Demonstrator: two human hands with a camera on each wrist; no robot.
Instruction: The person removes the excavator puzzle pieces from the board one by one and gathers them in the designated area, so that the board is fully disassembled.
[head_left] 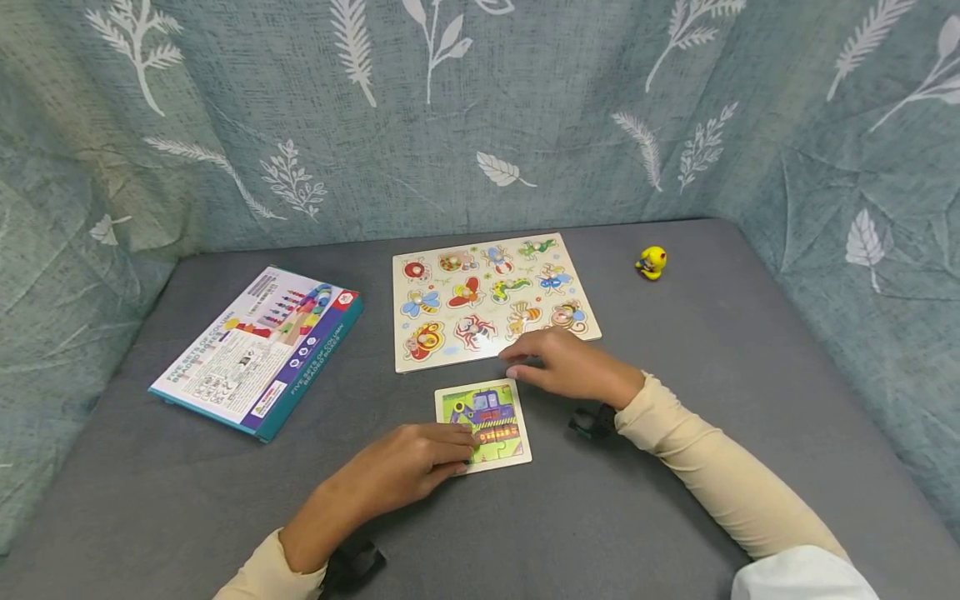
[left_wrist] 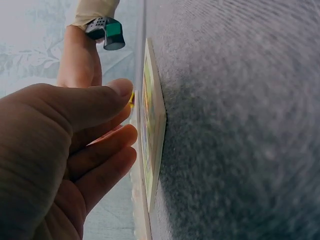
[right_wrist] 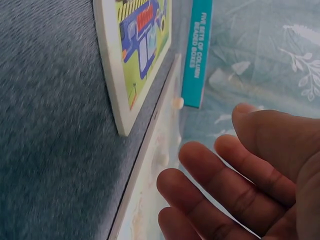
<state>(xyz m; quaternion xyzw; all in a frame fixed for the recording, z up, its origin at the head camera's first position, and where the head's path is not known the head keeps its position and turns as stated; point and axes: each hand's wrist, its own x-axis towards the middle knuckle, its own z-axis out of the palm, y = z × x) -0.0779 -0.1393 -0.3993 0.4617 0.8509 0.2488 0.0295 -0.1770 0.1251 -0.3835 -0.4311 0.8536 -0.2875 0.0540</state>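
Our left grip and right grip are both loosely parted, holding nothing. The digger puzzle lies just right of the left grip, nearer us than the right; we'd best steady it flat, pressing lightly.

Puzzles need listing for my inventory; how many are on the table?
2: the small vehicle puzzle, partly covered by the left hand in the head view, and the larger insect puzzle beyond it, near the right hand. The box could hide others.
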